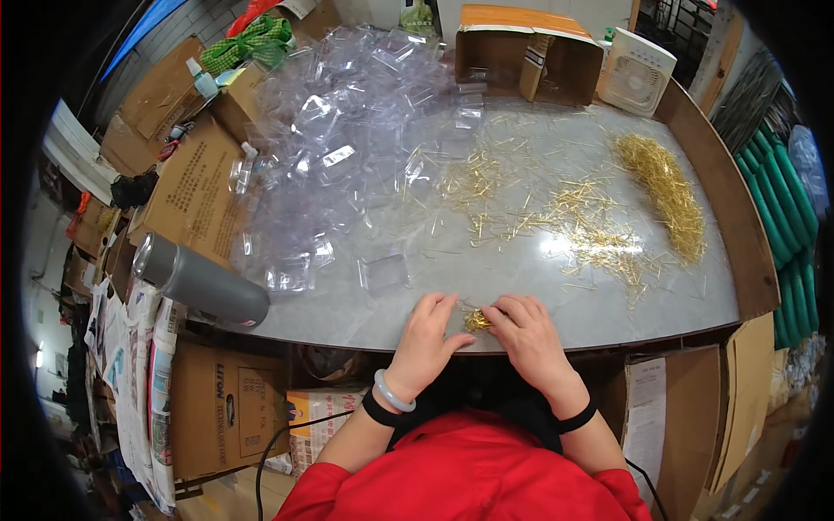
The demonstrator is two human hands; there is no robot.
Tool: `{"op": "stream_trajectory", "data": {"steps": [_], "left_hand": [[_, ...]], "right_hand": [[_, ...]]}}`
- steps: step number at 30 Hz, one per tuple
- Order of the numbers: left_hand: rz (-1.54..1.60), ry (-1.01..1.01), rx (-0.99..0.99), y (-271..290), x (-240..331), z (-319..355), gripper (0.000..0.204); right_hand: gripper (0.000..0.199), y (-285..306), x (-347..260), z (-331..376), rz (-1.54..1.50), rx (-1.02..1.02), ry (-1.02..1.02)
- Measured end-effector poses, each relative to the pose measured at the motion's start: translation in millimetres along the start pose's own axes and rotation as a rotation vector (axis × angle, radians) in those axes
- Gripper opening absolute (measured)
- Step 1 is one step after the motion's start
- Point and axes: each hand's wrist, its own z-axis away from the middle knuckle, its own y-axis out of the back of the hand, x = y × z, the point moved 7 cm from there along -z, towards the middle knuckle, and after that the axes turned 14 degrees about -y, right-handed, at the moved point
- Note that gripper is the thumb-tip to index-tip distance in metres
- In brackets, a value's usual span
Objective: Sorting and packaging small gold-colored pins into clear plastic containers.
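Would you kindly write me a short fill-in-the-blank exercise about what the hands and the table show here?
1. Both hands, left hand and right hand, meet around a small bunch of ____-coloured pins.
2. The left wrist wears a pale ____.
3. The grey flask lies on its ____ at the table's left edge.
4. The heap of clear plastic cases lies on the table's far ____ part.

Missing words: gold; bangle; side; left
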Motion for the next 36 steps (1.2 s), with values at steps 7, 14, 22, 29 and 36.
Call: {"op": "stream_trajectory", "data": {"steps": [7, 14, 22, 29, 36], "left_hand": [[-0.005, -0.042, -0.131, -5, -4, -16, 0.057], [0.029, -0.023, -0.115, -7, -5, -23, 0.053], [0.026, -0.073, -0.282, -17, -4, -35, 0.055], [0.002, 0.105, -0.034, 50, -24, -2, 0.032], [0.047, 0.718, 0.078, 104, -109, 12, 0.024]], "right_hand": [[0.039, 1, 1, 1, 0.0, 0.016, 0.012], [0.039, 2, 5, 0, -0.017, -0.005, -0.052], [0.038, -2, 2, -2, -0.022, -0.025, -0.048], [0.035, -3, 9, 0, -0.053, -0.02, -0.083], [0.032, 2, 4, 1, -0.067, 0.007, -0.078]]}}
